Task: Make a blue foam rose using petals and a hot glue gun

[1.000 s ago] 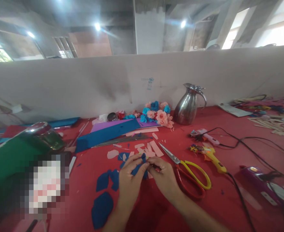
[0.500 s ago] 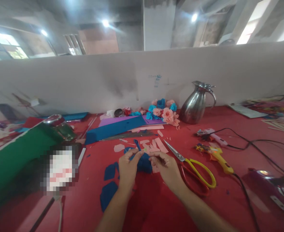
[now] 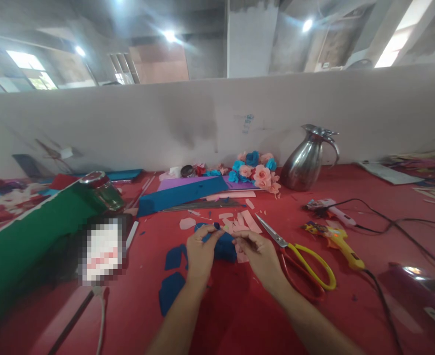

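Both my hands meet over the red table [image 3: 239, 315]. My left hand [image 3: 199, 252] pinches a dark blue paper piece [image 3: 223, 245] between thumb and fingers. My right hand [image 3: 259, 254] is closed in a pinch at the same blue piece, its fingertips close to the left thumb. More blue cut-outs [image 3: 171, 291] lie left of my left wrist. Pink paper strips [image 3: 239, 220] lie just beyond my fingers.
Yellow-and-red scissors [image 3: 302, 259] lie right of my right hand. Two glue guns [image 3: 339, 239] with cords are further right. A steel jug [image 3: 306, 160], paper flowers [image 3: 256, 172], blue and purple sheets [image 3: 184, 193] stand behind. A green roll [image 3: 25, 236] fills the left.
My hands have drawn slightly apart, and the blue piece now sits lower between them. The view has shifted a little, so everything appears further right.
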